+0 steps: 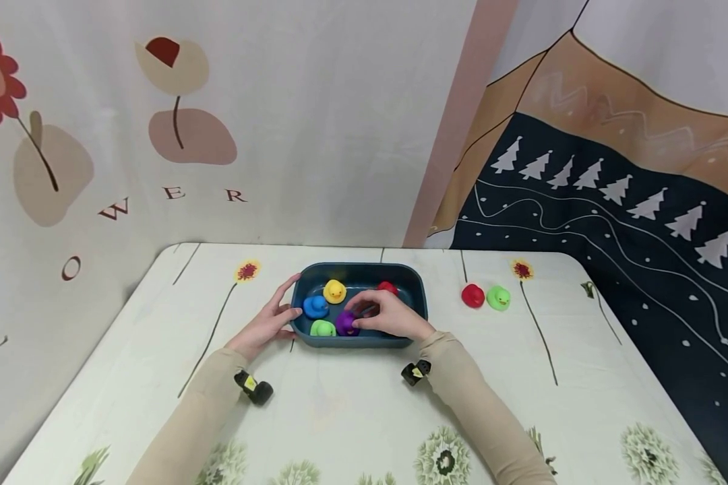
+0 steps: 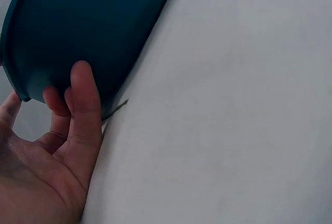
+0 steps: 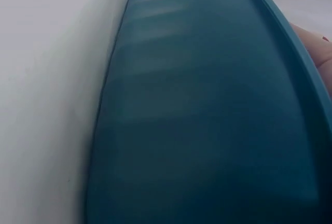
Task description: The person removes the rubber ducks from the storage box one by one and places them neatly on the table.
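A dark blue plastic tub (image 1: 364, 341) holds a yellow rubber duck (image 1: 334, 292), a blue one (image 1: 315, 307), a green one (image 1: 323, 329) and a partly hidden red one (image 1: 387, 287). Inside it, my right hand (image 1: 394, 316) pinches a purple rubber duck (image 1: 346, 323) between thumb and fingers, beside the green duck. My left hand (image 1: 265, 325) touches the tub's left end with spread fingers; the left wrist view has those fingers (image 2: 85, 97) extended against the outer wall (image 2: 93, 22). The tub's side (image 3: 197, 105) fills most of the right wrist view, where the right hand's grip is hidden.
To the right of the tub, a red rubber duck (image 1: 472, 296) and a green rubber duck (image 1: 498, 298) sit side by side on the flower-print tablecloth (image 1: 340, 404). A printed curtain (image 1: 315, 135) hangs behind the table, with a dark, tree-patterned cloth (image 1: 582, 209) at the right.
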Demonstrator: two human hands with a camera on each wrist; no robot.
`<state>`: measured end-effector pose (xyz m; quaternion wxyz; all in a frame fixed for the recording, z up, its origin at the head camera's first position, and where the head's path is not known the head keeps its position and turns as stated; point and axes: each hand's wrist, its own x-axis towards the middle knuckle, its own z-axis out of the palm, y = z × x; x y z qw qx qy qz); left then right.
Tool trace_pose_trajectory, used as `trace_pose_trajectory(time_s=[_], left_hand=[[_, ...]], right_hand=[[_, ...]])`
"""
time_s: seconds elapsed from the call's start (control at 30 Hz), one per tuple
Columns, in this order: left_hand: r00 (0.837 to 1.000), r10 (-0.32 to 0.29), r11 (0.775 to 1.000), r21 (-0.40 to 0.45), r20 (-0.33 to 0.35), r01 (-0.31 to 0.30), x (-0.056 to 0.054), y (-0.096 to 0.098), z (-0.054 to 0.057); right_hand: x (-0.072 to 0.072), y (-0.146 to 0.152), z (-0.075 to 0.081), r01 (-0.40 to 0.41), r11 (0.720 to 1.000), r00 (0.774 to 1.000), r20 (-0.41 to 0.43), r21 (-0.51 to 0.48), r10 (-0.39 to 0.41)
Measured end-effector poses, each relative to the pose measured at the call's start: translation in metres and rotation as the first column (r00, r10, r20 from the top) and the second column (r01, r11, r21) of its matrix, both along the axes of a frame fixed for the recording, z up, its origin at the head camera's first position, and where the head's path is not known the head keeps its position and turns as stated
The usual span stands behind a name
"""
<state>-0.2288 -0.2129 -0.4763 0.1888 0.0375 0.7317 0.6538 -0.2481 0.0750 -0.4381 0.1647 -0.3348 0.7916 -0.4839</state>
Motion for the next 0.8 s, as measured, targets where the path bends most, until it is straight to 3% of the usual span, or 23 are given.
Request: trace_pose_trajectory(time_s=[0.47, 0.8], left_hand=[[1.000, 0.000, 1.000, -0.003, -0.010, 0.000, 0.0002, 0.0023, 0.0016], [1.000, -0.002, 1.000, 0.014, -0.024, 0.002, 0.0019, 0.0017, 0.0032]], right_hand=[[-0.0050, 0.0017, -0.0043, -0.025, 0.999, 0.993, 0.112, 0.020, 0.023], [-0.0042, 0.0004, -0.0042, -0.063, 0.993, 0.989, 0.141, 0.099, 0.048]])
